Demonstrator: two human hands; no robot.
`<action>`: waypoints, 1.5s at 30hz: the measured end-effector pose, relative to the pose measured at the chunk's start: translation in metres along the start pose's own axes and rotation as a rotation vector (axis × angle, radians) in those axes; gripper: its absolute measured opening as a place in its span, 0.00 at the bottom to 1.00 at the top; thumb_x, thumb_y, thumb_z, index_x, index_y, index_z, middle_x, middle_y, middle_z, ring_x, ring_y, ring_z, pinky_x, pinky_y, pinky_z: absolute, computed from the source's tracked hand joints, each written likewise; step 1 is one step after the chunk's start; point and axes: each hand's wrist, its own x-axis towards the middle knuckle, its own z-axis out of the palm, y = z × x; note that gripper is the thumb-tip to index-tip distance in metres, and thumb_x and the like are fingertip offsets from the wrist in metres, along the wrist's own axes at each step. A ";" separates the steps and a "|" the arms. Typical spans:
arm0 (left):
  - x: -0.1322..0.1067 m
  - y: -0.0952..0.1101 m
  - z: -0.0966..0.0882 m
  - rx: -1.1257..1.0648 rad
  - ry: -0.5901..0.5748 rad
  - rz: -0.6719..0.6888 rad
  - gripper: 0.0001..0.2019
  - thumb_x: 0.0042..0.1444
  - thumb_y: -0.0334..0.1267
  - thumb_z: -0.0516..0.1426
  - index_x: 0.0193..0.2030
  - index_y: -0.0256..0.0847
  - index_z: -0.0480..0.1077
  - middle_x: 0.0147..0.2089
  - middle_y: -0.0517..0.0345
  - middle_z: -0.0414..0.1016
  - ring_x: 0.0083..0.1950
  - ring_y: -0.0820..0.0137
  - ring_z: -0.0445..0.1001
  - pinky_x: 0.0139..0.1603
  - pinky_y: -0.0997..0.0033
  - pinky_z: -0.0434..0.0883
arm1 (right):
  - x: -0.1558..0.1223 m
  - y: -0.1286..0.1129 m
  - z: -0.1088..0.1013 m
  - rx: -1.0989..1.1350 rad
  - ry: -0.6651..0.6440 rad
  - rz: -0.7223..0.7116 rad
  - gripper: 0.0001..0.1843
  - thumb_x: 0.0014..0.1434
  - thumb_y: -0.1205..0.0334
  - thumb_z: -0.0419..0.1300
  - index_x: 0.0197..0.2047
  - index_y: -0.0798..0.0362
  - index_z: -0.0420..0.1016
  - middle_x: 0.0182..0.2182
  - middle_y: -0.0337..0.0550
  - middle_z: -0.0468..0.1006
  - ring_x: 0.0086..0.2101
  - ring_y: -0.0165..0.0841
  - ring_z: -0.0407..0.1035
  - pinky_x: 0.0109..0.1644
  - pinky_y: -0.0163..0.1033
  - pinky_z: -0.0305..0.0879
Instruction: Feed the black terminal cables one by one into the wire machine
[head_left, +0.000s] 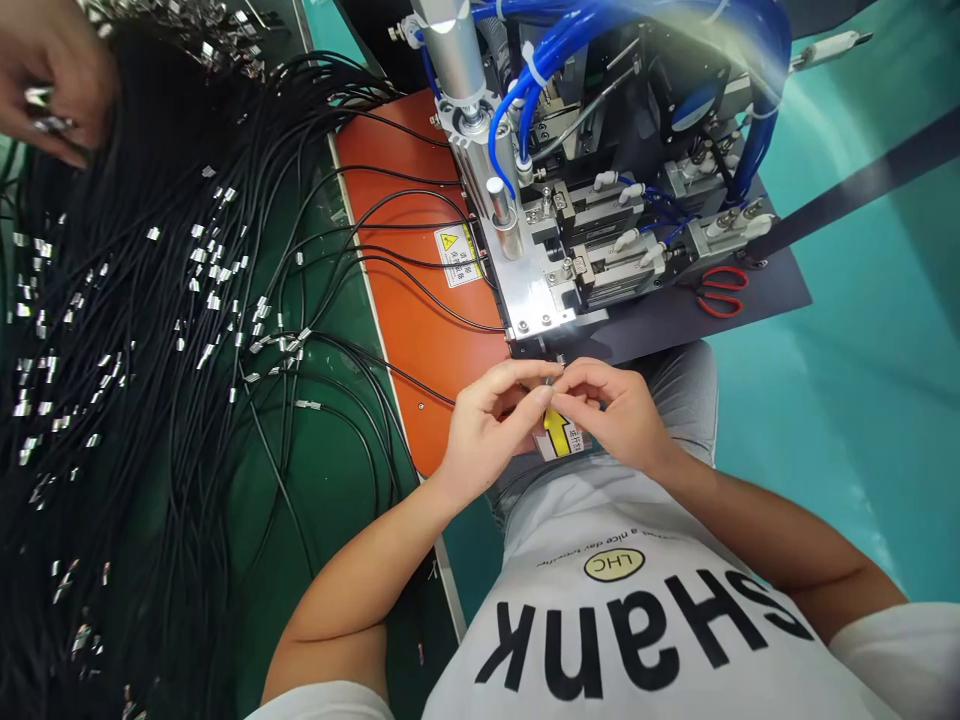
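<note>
My left hand (pixel 491 420) and my right hand (pixel 611 410) meet in front of the machine (pixel 555 250), just below its front edge. Both pinch a small thing between thumb and fingertips, too small to name; it may be the end of a thin black cord. Under the hands shows a label with a yellow arrow (pixel 559 432). A black cord (pixel 420 385) runs from the pile at the left across the orange plate (pixel 420 320) towards my left hand.
A big pile of black cords with metal ends (pixel 135 330) covers the green mat at left. Another person's hand (pixel 49 85) reaches into it at top left. Red scissors (pixel 720 292) lie right of the machine. Blue hoses (pixel 600 60) loop above it.
</note>
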 end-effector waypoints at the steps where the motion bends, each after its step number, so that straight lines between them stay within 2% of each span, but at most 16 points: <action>1: 0.001 0.001 -0.001 -0.039 -0.007 -0.032 0.11 0.62 0.42 0.59 0.46 0.40 0.75 0.34 0.58 0.74 0.27 0.75 0.74 0.30 0.71 0.76 | 0.000 0.000 0.000 -0.030 -0.006 -0.020 0.08 0.58 0.57 0.67 0.32 0.51 0.77 0.32 0.39 0.73 0.25 0.26 0.63 0.26 0.35 0.59; 4: 0.003 -0.001 0.000 -0.118 0.017 -0.086 0.10 0.61 0.44 0.60 0.38 0.39 0.72 0.32 0.58 0.73 0.26 0.75 0.74 0.28 0.72 0.74 | -0.002 -0.001 0.000 -0.108 -0.012 -0.077 0.06 0.59 0.60 0.65 0.31 0.51 0.77 0.32 0.40 0.74 0.28 0.28 0.64 0.29 0.36 0.60; 9: 0.002 -0.013 0.007 -0.190 0.111 -0.054 0.10 0.63 0.44 0.58 0.35 0.41 0.66 0.27 0.63 0.67 0.23 0.79 0.66 0.25 0.76 0.67 | 0.002 0.001 0.004 -0.140 0.006 -0.141 0.07 0.60 0.63 0.64 0.30 0.52 0.75 0.30 0.39 0.73 0.29 0.28 0.65 0.31 0.35 0.62; 12: 0.003 -0.012 0.004 -0.230 0.079 -0.045 0.08 0.63 0.42 0.59 0.39 0.40 0.69 0.28 0.63 0.67 0.25 0.79 0.66 0.28 0.76 0.68 | 0.007 0.001 0.003 -0.172 0.019 -0.167 0.06 0.60 0.65 0.63 0.30 0.52 0.75 0.30 0.38 0.73 0.29 0.28 0.65 0.31 0.35 0.61; 15: 0.005 -0.006 -0.004 -0.169 -0.003 -0.098 0.12 0.61 0.42 0.60 0.47 0.38 0.72 0.32 0.59 0.72 0.31 0.76 0.72 0.35 0.74 0.73 | 0.009 0.001 0.002 -0.230 0.054 -0.230 0.06 0.60 0.67 0.63 0.30 0.51 0.75 0.31 0.39 0.73 0.30 0.28 0.66 0.31 0.35 0.61; 17: 0.006 -0.002 -0.008 -0.111 -0.025 -0.131 0.12 0.60 0.42 0.62 0.45 0.36 0.74 0.35 0.55 0.75 0.35 0.73 0.75 0.39 0.72 0.75 | 0.007 0.001 0.002 -0.267 0.076 -0.270 0.06 0.60 0.69 0.63 0.31 0.51 0.75 0.31 0.38 0.74 0.30 0.28 0.66 0.31 0.35 0.61; 19: 0.007 0.000 -0.011 -0.094 -0.024 -0.163 0.11 0.58 0.42 0.63 0.41 0.35 0.76 0.34 0.54 0.77 0.33 0.72 0.76 0.36 0.72 0.75 | 0.006 0.002 0.002 -0.302 0.090 -0.295 0.07 0.60 0.70 0.62 0.31 0.51 0.75 0.30 0.38 0.74 0.30 0.29 0.66 0.32 0.36 0.61; 23: 0.009 -0.001 -0.012 -0.171 -0.063 -0.237 0.12 0.57 0.41 0.64 0.43 0.34 0.77 0.27 0.59 0.74 0.26 0.76 0.71 0.29 0.76 0.70 | 0.003 0.004 0.004 -0.336 0.114 -0.312 0.07 0.60 0.70 0.62 0.30 0.51 0.75 0.31 0.38 0.74 0.31 0.29 0.67 0.33 0.37 0.61; 26: 0.010 -0.003 -0.012 -0.195 -0.041 -0.224 0.11 0.56 0.39 0.65 0.42 0.34 0.79 0.24 0.60 0.72 0.25 0.77 0.68 0.29 0.77 0.68 | 0.004 0.005 0.006 -0.310 0.123 -0.260 0.07 0.60 0.67 0.64 0.29 0.51 0.74 0.29 0.37 0.74 0.29 0.29 0.66 0.32 0.37 0.61; 30: 0.010 -0.007 -0.014 -0.255 -0.017 -0.208 0.08 0.56 0.38 0.65 0.40 0.35 0.79 0.23 0.61 0.71 0.26 0.78 0.67 0.30 0.77 0.67 | 0.004 0.006 0.009 -0.184 0.054 -0.089 0.06 0.61 0.63 0.64 0.31 0.51 0.75 0.28 0.36 0.73 0.26 0.27 0.66 0.31 0.36 0.61; 35: 0.010 -0.008 -0.015 -0.296 0.010 -0.267 0.07 0.53 0.37 0.66 0.36 0.35 0.78 0.23 0.62 0.70 0.24 0.80 0.63 0.27 0.78 0.62 | 0.006 0.003 0.003 -0.182 -0.002 -0.065 0.04 0.58 0.63 0.66 0.31 0.51 0.78 0.30 0.38 0.75 0.29 0.28 0.66 0.33 0.36 0.63; 40: 0.009 -0.002 -0.014 -0.302 0.029 -0.305 0.08 0.52 0.37 0.67 0.34 0.33 0.78 0.21 0.63 0.69 0.23 0.81 0.61 0.26 0.79 0.59 | 0.014 0.000 -0.010 0.052 -0.074 0.093 0.07 0.58 0.57 0.67 0.36 0.51 0.79 0.32 0.40 0.78 0.30 0.30 0.69 0.32 0.36 0.67; 45: 0.008 -0.002 -0.015 -0.285 0.007 -0.302 0.08 0.53 0.37 0.66 0.35 0.34 0.78 0.21 0.63 0.68 0.23 0.81 0.61 0.26 0.78 0.59 | 0.018 -0.002 -0.009 0.161 -0.080 0.129 0.08 0.57 0.56 0.68 0.37 0.51 0.80 0.33 0.40 0.78 0.30 0.29 0.69 0.31 0.34 0.66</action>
